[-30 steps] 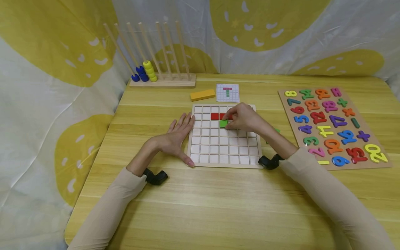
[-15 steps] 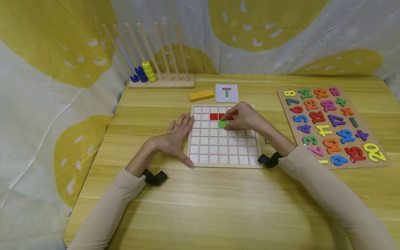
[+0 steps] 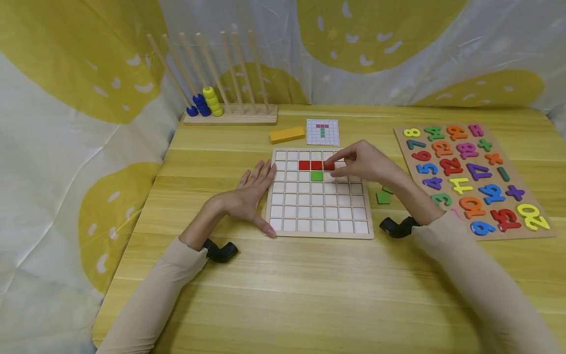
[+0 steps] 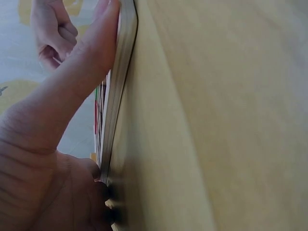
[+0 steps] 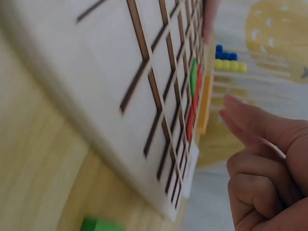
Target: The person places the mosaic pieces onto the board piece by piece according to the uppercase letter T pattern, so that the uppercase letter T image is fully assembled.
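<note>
A wooden grid board (image 3: pixel 318 235) with white square cells lies flat on the table. Three red tiles (image 3: pixel 304 165) fill a row of neighbouring cells in it, and one green tile (image 3: pixel 316 176) sits below the middle red one. My left hand (image 3: pixel 243 199) rests along the board's left side with fingers spread; in the left wrist view its thumb (image 4: pixel 91 57) lies against the board's edge. My right hand (image 3: pixel 371 162) hovers over the upper right cells, holding nothing, with thumb and index finger apart and the other fingers curled.
Loose green tiles (image 3: pixel 382 198) lie right of the board. Behind it are a patterned card (image 3: pixel 333 140) showing a red and green T and an orange block (image 3: pixel 286 134). A peg stand (image 3: pixel 247 118) with beads stands back left; a number puzzle board (image 3: pixel 409 147) lies right.
My right hand has let go of the green tile and moved slightly right, uncovering that tile and the loose green ones. My left hand has stayed at the board's edge.
</note>
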A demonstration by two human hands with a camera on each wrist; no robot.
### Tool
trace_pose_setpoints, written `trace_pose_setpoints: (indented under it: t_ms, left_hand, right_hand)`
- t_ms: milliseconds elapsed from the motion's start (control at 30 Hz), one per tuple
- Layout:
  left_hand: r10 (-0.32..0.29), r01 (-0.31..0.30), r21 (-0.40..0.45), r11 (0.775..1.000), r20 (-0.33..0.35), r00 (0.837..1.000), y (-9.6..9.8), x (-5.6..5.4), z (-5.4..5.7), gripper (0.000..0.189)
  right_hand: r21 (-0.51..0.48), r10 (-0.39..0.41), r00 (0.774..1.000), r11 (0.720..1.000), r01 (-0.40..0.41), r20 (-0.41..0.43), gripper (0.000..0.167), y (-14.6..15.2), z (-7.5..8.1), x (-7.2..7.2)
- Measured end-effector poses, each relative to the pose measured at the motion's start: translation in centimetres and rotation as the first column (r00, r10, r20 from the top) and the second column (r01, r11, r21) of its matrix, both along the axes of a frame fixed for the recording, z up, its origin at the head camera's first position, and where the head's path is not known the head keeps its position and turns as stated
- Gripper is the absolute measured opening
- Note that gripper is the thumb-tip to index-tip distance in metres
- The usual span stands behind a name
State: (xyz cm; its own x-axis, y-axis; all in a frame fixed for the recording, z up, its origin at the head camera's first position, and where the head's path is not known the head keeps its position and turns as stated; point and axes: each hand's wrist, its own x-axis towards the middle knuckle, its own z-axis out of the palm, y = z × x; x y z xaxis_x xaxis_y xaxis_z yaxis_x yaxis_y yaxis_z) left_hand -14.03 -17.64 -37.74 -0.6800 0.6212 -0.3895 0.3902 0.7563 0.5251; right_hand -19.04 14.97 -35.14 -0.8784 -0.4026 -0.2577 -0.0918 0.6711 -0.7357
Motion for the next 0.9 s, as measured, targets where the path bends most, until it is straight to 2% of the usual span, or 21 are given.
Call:
trace_pose_setpoints:
  t_ms: [167, 333, 500, 700, 900]
  left_hand:
    - [0.001, -0.001, -0.004, 1.0, 0.001, 1.0, 0.1, 0.0, 0.0, 0.158]
    - [0.005, -0.005, 0.0, 1.0, 0.007, 1.0, 0.0, 0.0, 0.0, 0.158]
    - [0.01, -0.01, 0.004, 1.0, 0.012, 1.0, 0.0, -0.1, 0.0, 0.158]
    - [0.009, -0.009, 0.003, 1.0, 0.017, 1.0, 0.0, -0.1, -0.1, 0.158]
    - [0.007, -0.007, 0.011, 1.0, 0.02, 1.0, 0.1, -0.2, -0.1, 0.158]
  right_hand:
    - [-0.01, -0.071, 0.997, 0.997, 0.072, 0.03, 0.035, 3.6, 0.6, 0.9]
    - [0.05, -0.125, 0.99, 0.991, 0.122, 0.063, 0.038, 7.1, 0.5, 2.1]
    - [0.082, -0.124, 0.99, 0.99, 0.119, 0.067, 0.036, 9.6, 0.0, 2.9]
    - [0.101, -0.144, 0.981, 0.986, 0.132, 0.127, 0.047, 11.5, -0.5, 3.4]
    - [0.1, -0.104, 0.979, 0.991, 0.088, 0.176, 0.054, 12.4, -1.2, 3.5]
